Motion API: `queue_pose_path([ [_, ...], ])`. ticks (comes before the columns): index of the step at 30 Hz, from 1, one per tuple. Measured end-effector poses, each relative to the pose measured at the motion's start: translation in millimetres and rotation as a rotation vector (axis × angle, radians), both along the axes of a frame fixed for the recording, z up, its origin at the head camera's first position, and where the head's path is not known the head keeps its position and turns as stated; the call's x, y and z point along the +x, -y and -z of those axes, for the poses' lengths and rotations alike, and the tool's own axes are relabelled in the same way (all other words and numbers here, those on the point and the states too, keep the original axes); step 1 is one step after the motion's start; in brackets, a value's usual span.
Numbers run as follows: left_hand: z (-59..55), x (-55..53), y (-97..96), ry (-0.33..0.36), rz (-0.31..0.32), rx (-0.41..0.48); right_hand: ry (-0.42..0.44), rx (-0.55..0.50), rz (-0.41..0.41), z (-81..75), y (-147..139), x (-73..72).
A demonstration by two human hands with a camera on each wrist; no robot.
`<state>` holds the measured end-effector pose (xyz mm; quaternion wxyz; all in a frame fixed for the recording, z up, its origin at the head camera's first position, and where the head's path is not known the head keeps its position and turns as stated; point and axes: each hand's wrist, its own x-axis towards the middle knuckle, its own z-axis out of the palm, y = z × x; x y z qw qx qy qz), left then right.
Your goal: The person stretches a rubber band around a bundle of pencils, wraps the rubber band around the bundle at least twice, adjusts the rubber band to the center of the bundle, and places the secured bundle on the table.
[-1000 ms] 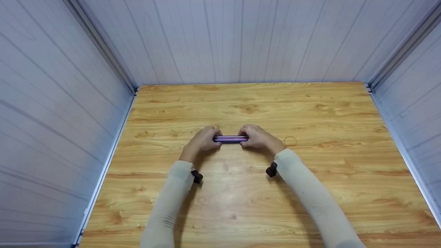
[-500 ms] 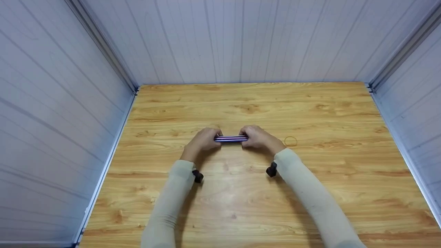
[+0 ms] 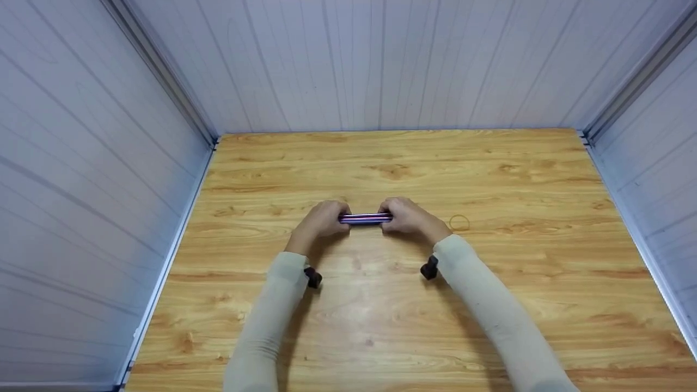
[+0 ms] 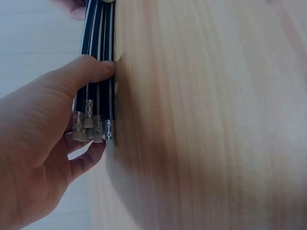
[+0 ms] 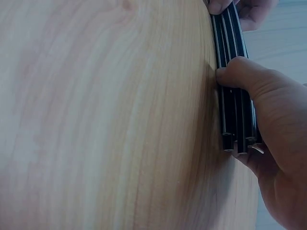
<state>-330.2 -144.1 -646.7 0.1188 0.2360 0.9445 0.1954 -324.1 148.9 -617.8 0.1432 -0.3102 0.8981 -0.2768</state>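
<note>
Closely curled, left fingers (image 4: 88,159) and right fingers (image 5: 253,162) grip pencil bundle (image 4: 98,40).

Pencils: I hold a bundle of slim pencils (image 3: 364,218), packed side by side and stacked, some hidden behind others, so I cannot count them.
Colour: dark with pale lengthwise stripes up close, a glossy purple-blue sheen from above.
Eraser ends: silvery metal bands (image 4: 109,127) and pale erasers (image 4: 80,136), unevenly staggered, in my left grip (image 3: 324,219).
Plain ends: flat, blunt, likewise uneven, in my right grip (image 3: 404,216).
Middle: uncovered between my two holds.
Pose: lengthwise from left to right, roughly level, close to the desk (image 3: 370,316); whether touching it, I cannot tell.
</note>
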Motion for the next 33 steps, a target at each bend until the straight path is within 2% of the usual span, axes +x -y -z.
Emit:
queue_pose_path([
  [2,-0.4,0.1,-1.3,0.003,-0.002,-0.005,0.018,-0.011,0.014,0.2,0,-0.8],
  [7,-2.9,2.2,-4.5,0.0,-0.001,-0.016,0.022,0.018,-0.005,-21.4,4,9.3],
  [9,-3.4,2.9,-5.2,-0.003,-0.004,-0.021,0.011,0.03,-0.015,-25.5,4,11.5],
  [11,-3.1,3.6,-5.2,-0.001,-0.008,-0.019,-0.004,0.027,-0.021,-15.7,2,7.9],
  [14,-1.9,4.6,-4.8,-0.009,-0.001,-0.028,-0.026,0.021,-0.031,-10.9,1,7.1],
  [16,-1.0,4.9,-4.0,-0.019,0.008,-0.035,-0.028,0.022,-0.032,-13.8,2,9.9],
  [18,-0.2,5.0,-3.3,-0.033,0.019,-0.04,-0.014,0.025,-0.023,-25.4,5,16.5],
  [22,-5.7,6.5,-3.7,-0.031,0.029,-0.025,0.008,0.044,0.0,-34.6,6,22.3],
  [23,-9.1,8.0,-4.4,-0.033,0.03,-0.021,0.01,0.044,0.004,-36.4,6,23.1],
  [24,-17.3,11.4,-6.0,-0.019,0.026,-0.018,0.011,0.043,0.007,-38.1,6,23.6],
  [26,-36.8,20.1,-9.2,0.001,0.015,-0.01,0.004,0.038,0.007,-41.1,6,23.9],
  [27,-47.1,25.0,-11.0,0.006,0.009,-0.008,-0.006,0.015,-0.008,-34.4,3,18.9],
  [30,-75.6,39.3,-16.1,0.016,-0.008,-0.014,-0.006,-0.002,-0.005,-38.4,2,18.3],
  [33,-84.6,44.8,-17.8,-0.002,-0.014,-0.033,0.001,-0.002,-0.001,-42.7,1,18.1],
])
